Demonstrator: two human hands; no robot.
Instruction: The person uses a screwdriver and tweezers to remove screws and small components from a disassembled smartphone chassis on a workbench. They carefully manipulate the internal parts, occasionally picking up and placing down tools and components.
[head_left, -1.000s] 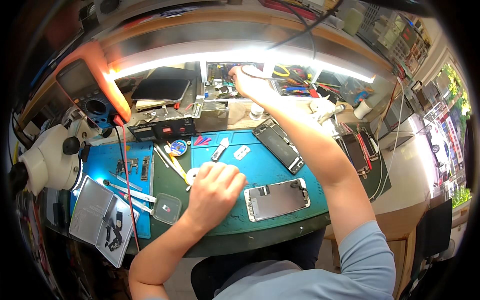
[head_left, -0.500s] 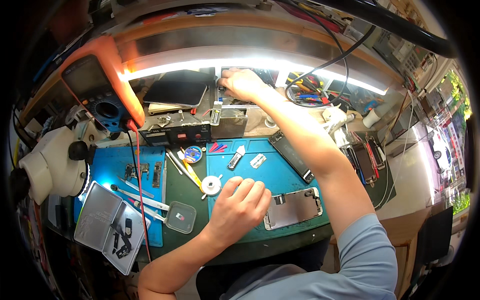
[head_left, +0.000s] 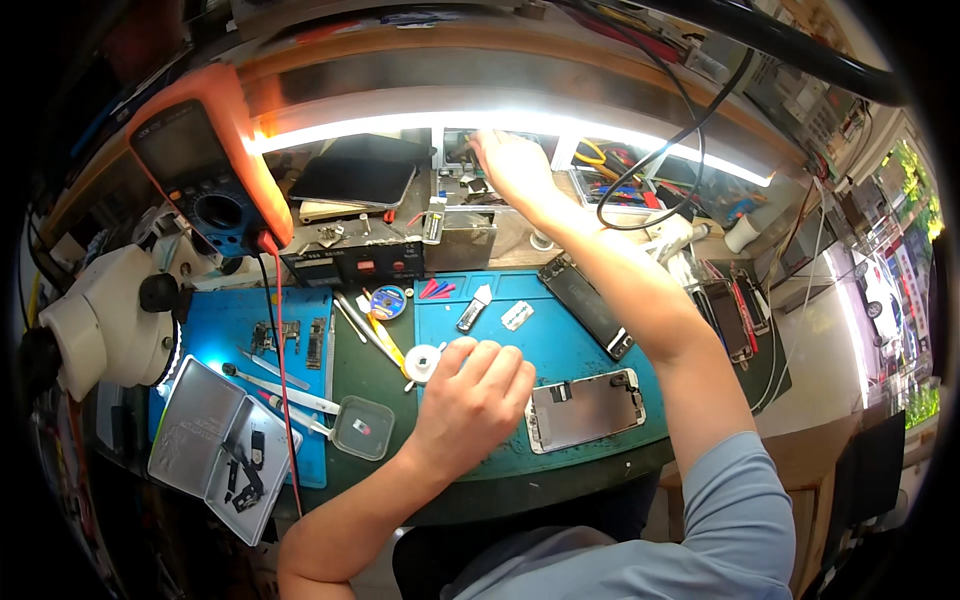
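My right hand [head_left: 508, 165] reaches into a parts organizer [head_left: 436, 180] under the strip light; its fingertips are hard to make out in the glare. My left hand [head_left: 470, 405] is closed with curled fingers over the mat, beside a small white spool [head_left: 423, 362]; anything inside it is hidden. Right of it lies a white-framed phone screen assembly [head_left: 585, 405]. An opened dark phone body [head_left: 585, 305] lies beneath my right forearm. A razor blade [head_left: 516, 315] and a small dark-and-white tool [head_left: 473, 310] lie on the blue mat [head_left: 450, 290].
An orange multimeter [head_left: 210, 170] and a white microscope [head_left: 110, 330] stand left. An open metal case [head_left: 240, 460], clear box [head_left: 362, 428] and tweezers [head_left: 280, 375] lie below them. Black cables [head_left: 700, 110] hang at upper right; more phones [head_left: 720, 310] lie right. A dark tablet [head_left: 350, 175] sits behind.
My right hand moved toward the left of the organizer, then back right, its fingers shifting. My left hand stays curled. The view has shifted slightly, and the hanging cable loop shows more.
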